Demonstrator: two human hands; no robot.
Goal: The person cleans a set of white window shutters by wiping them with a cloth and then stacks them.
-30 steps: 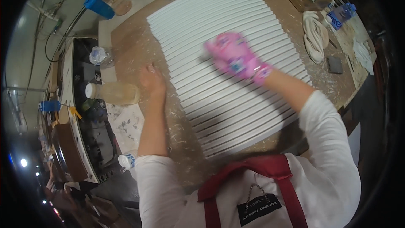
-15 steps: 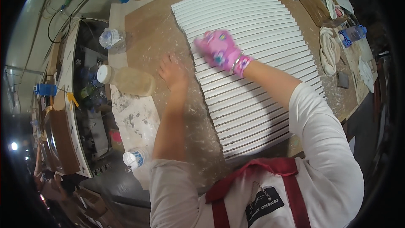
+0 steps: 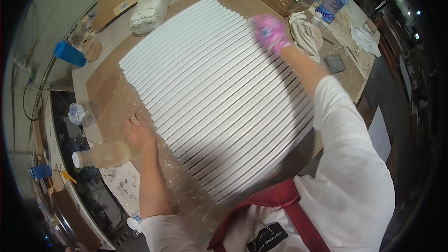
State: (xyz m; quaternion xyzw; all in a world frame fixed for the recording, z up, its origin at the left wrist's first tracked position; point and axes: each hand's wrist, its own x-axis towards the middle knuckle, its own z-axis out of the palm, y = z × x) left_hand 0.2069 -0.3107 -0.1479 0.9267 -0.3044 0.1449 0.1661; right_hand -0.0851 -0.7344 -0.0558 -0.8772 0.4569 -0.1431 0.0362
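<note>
White slats (image 3: 219,98) lie side by side in a wide panel on the brown board (image 3: 112,93). My right hand (image 3: 270,33) wears a pink patterned glove and is over the far right ends of the slats. Motion smears its fingers, so whether anything is in them is hidden. My bare left hand (image 3: 140,132) rests on the board beside the slats' left ends, fingers stretched out and apart from the panel. A plastic jar with a white lid (image 3: 105,155) lies on its side just left of that hand.
At the far side stand a whitish wrapped bundle (image 3: 150,9), a cardboard piece (image 3: 122,1) and a blue cup (image 3: 70,54). On the right are a cloth (image 3: 304,35), a dark block (image 3: 334,64) and a water bottle (image 3: 332,7). A crumpled clear bottle (image 3: 80,113) lies left.
My gloved right hand has moved across the slats from their left ends to their right ends. My left hand stays on the board. The whole view has turned and shifted.
</note>
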